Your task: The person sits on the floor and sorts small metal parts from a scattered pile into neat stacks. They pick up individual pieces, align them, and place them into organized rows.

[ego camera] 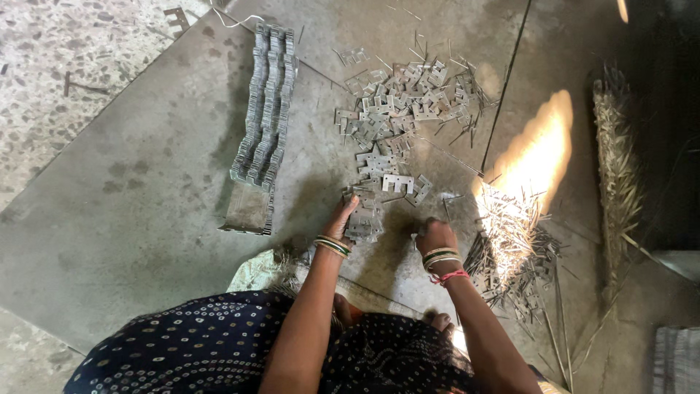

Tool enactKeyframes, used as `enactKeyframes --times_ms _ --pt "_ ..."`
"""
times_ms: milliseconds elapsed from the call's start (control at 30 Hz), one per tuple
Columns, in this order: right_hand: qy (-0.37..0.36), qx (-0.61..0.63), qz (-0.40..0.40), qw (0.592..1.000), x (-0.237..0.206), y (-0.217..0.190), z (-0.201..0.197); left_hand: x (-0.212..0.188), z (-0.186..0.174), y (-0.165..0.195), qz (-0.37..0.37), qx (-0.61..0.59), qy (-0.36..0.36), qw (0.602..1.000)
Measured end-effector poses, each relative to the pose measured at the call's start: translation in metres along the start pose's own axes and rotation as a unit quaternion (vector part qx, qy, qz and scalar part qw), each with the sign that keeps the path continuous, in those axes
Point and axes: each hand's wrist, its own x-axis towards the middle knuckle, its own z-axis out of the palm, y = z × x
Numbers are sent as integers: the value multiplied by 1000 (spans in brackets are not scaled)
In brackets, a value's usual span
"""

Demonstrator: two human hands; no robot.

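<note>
My left hand [341, 217] rests with fingers spread on a small stack of flat metal hinge plates [362, 215] on the grey floor sheet [138, 190]. My right hand [434, 235] is closed, knuckles up, just to the right of that stack; what it holds is hidden. A loose heap of the same notched plates [405, 98] spreads out beyond both hands. Both wrists wear bangles.
A long row of plates stacked on edge [266, 109] lies to the left. A pile of thin metal pins [510, 241] lies to the right in a sunlit patch. A straw broom [616, 153] lies at the far right. My dark dotted clothing [211, 343] fills the bottom.
</note>
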Motion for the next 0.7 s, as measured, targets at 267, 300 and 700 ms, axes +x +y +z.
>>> enactKeyframes --times_ms 267,300,700 --pt "-69 444 -54 892 20 -38 -25 2 6 2 27 5 -31 999" --pt "-115 535 -23 837 22 -48 -29 2 7 3 30 11 -32 999" --pt "55 125 -103 985 -45 -153 -114 17 15 -2 110 73 -19 991"
